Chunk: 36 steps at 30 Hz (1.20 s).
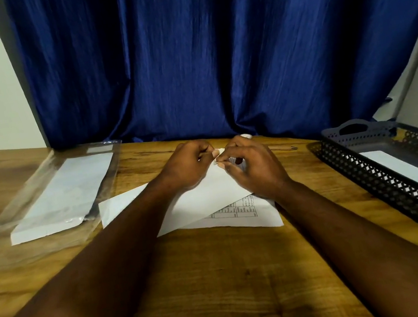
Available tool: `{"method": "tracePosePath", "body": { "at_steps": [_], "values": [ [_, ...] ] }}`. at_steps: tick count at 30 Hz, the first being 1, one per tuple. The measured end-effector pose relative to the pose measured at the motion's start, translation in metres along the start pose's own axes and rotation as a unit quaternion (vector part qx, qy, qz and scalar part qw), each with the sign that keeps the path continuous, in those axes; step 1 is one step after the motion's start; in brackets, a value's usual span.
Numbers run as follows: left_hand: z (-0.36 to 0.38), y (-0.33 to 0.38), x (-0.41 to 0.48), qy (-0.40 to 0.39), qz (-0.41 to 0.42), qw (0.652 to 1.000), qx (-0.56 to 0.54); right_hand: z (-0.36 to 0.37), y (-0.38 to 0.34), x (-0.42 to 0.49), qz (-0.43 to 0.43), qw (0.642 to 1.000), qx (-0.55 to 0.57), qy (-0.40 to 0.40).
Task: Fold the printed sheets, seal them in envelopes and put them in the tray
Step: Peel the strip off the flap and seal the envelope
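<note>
A wooden desk (pixel 224 281) stands before a blue curtain (pixel 210 46). On it the left hand (pixel 189 166) and right hand (pixel 254 167) meet, fingertips (pixel 215 153) pinching a small white bit at the far edge of a white piece (pixel 209 197), envelope or folded sheet, I cannot tell, lying just below the fingers across a printed sheet (pixel 241 208). Well to the right of the fingers the tray (pixel 372 174) holds one white envelope (pixel 414 172), so one looks done. This one seems mid-sealing, the printed sheet not yet packed.

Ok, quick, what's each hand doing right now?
Left hand: closed, pinching the far edge of the white paper.
Right hand: closed, pinching the same edge right beside it.
</note>
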State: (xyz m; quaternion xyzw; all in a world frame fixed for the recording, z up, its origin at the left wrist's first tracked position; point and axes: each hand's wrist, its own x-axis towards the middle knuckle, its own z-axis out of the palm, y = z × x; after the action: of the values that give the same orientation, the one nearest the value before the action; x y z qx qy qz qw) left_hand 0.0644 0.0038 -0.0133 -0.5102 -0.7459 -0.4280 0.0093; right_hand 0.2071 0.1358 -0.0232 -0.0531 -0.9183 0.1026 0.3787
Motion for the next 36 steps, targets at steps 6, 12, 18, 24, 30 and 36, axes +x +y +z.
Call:
{"method": "tracePosePath", "body": {
  "at_steps": [6,12,18,24,30,36],
  "values": [
    [0.0,-0.006,0.002,0.019,0.003,1.0,0.019,-0.009,0.004,0.002,-0.039,0.998,-0.039,-0.042],
    [0.002,-0.004,0.004,0.04,0.02,0.998,0.038,-0.007,0.008,0.003,0.081,0.991,0.091,0.063],
    [0.003,-0.002,0.003,0.048,0.044,0.996,0.059,0.006,0.003,0.002,0.258,0.915,0.309,-0.031],
    [0.004,0.004,-0.001,0.047,0.055,0.994,0.079,0.003,-0.002,0.001,0.29,0.883,0.361,-0.076],
    [0.002,0.007,-0.002,0.062,0.074,0.991,0.097,0.005,-0.004,0.003,0.3,0.86,0.403,-0.093],
    [0.003,0.004,-0.001,0.09,0.079,0.985,0.127,0.001,-0.005,0.005,0.316,0.84,0.426,-0.116]
  ]
}}
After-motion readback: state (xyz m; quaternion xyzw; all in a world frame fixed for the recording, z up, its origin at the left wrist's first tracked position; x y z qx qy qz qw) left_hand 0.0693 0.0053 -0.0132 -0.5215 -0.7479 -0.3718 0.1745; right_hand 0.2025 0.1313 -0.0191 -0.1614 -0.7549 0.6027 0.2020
